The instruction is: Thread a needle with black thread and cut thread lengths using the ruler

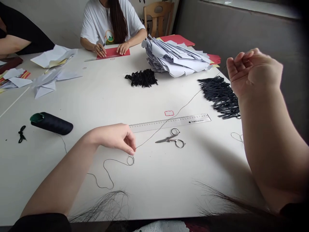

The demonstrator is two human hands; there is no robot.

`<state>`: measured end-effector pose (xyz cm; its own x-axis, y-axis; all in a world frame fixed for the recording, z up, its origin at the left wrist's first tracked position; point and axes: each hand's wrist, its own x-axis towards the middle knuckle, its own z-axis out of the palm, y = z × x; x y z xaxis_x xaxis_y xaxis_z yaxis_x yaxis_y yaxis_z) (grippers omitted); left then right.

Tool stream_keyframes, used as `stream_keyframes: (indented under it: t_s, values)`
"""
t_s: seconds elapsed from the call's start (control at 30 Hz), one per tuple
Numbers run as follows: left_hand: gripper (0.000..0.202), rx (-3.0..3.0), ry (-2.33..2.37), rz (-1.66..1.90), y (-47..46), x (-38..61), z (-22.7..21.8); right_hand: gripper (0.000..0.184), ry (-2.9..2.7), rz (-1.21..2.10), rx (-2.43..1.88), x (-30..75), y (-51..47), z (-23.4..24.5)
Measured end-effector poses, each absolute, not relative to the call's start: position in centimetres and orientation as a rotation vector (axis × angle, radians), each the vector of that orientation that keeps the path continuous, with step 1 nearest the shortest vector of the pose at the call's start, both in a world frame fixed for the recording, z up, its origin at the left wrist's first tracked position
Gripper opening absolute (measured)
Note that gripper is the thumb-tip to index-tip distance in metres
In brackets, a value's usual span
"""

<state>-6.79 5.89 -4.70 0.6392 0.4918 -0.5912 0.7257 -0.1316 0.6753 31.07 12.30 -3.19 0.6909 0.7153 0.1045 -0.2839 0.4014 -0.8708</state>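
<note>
My left hand rests low on the white table and pinches a thin dark thread near a small loop of it. The thread runs taut up and to the right, over a clear ruler, toward my raised right hand. That hand is held high at the right with its fingers curled closed on the thread's far end. Slack thread curls on the table below my left hand and trails off toward a dark thread spool lying at the left. Small steel scissors lie just below the ruler.
Two heaps of cut black cords lie mid-table and right. A tall stack of white paper pieces stands behind them on red sheets. A person in a white shirt presses on a red sheet across the table. Another person's arm shows far left.
</note>
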Motion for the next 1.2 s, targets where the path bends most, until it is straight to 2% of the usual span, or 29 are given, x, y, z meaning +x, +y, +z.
stream_keyframes:
  t_s: [0.1, 0.2, 0.27, 0.33, 0.5, 0.67, 0.73, 0.93, 1.2]
  values:
    - [0.036, 2.05, 1.249, 0.094, 5.4, -7.2, -3.4, 0.019, -1.224, 0.615, -1.015, 27.6, 8.4, -1.5]
    - [0.048, 1.874, 1.332, 0.625, 4.1, -6.2, -2.5, 0.006, -1.9, 0.424, -0.948, 23.7, 4.1, -0.5]
    - [0.056, 1.631, 1.136, 0.706, 3.0, -5.0, -2.4, 0.005, -2.156, 0.375, -0.82, 21.4, 2.0, -0.6]
    - [0.053, 1.425, 0.909, 0.621, 2.2, -3.9, -2.7, 0.008, -2.227, 0.398, -0.738, 19.7, 0.9, -1.3]
    - [0.023, 1.198, 0.919, 0.538, 1.4, -2.6, -4.2, 0.009, -2.113, 0.736, -0.782, 18.6, 1.4, -3.0]
    - [0.025, 1.142, 1.021, 0.545, 2.2, -2.8, -4.8, 0.021, -1.629, 1.208, -0.995, 19.8, 2.9, -2.7]
    - [0.025, 1.143, 1.031, 0.528, 2.5, -2.9, -4.8, 0.02, -1.412, 1.308, -1.037, 20.3, 3.7, -2.5]
    - [0.025, 1.111, 1.063, 0.466, 3.4, -3.2, -5.5, 0.018, -1.121, 1.151, -1.097, 21.9, 7.6, -4.2]
    - [0.024, 1.119, 1.072, 0.414, 4.1, -3.5, -5.8, 0.018, -1.118, 0.591, -1.129, 25.0, 12.7, -9.4]
